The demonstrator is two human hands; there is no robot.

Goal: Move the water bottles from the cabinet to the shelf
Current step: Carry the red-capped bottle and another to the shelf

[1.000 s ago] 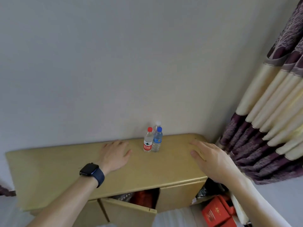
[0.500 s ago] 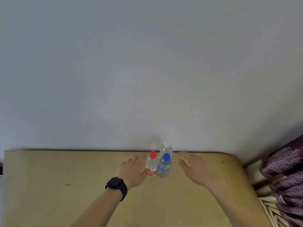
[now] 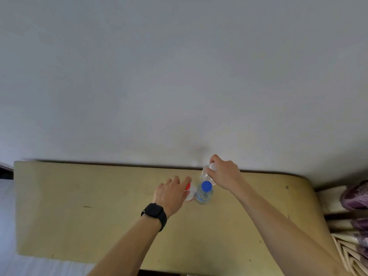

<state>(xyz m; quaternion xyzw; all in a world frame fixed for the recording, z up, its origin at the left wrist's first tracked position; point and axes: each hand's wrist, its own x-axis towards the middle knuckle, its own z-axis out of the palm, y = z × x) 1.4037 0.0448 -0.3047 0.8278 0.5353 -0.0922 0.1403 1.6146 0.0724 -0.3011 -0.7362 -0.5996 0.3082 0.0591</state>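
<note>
Bottles stood clustered near the back edge of the cabinet's tan surface [image 3: 99, 206], all three upright and touching or nearly so. Half a second before, both hands lay open, flanking the cluster; now closed in on it. Left hand [image 3: 171, 194] curled round the red-capped bottle [image 3: 189, 193], fingers [image 3: 177, 181] wrapped behind it and thumb tip at the cap, though whether firmly gripped could not be told. Right hand [image 3: 225, 176] closed on the white-capped bottle [image 3: 209, 173], fingertips pinching neck and cap from above, that bottle just beyond the other two and closest to the wall [image 3: 179, 76]. Blue-capped bottle [image 3: 205, 193] left untouched, between the two sets of fingers and just beside both. Judged as the grasp step of the first carry: two bottles about to be lifted, none yet moved, shelf nowhere in view. Blue-capped bottle probably the main obstacle, close enough to be knocked over when its neighbours rise. Wall directly behind the right fingers, leaving little room for retreat backward. Dark watch [image 3: 154, 215] on the left wrist; purple curtain [image 3: 356, 196] well off to the right of the right fingers, clear of the work.
</note>
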